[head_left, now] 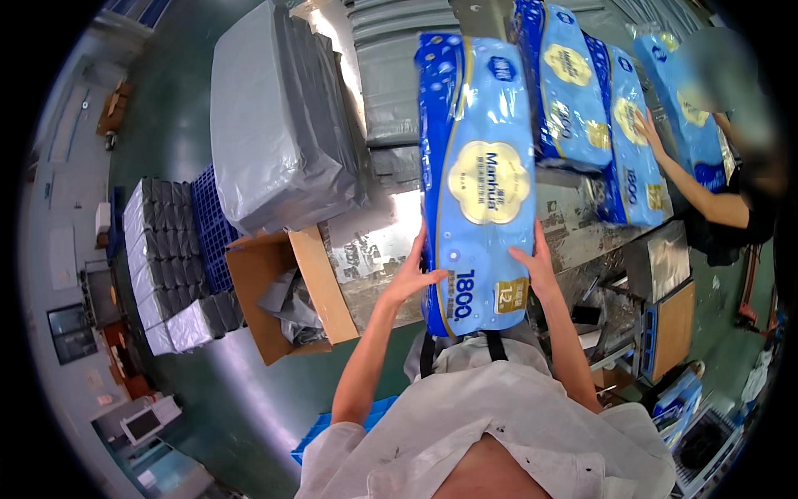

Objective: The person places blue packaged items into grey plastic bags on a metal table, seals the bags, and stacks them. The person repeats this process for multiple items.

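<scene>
Blue pack (478, 237) with cream, dark-lettered label (489, 183) is clamped between left hand (411, 275) and right hand (539, 264).

On the long blue pack (440, 237) above the near edge of the tabletop (374, 241), a cream flower-shaped label (489, 183) carries dark lettering; large dark-blue figures (463, 308) run lengthwise near the pack's lower end, beside a gold square (510, 295) with pale figures; a dark-blue emblem (502, 69) marks its top. Two blue packs (578, 100) farther right on the tabletop bear matching labels, figures and gold squares.
</scene>
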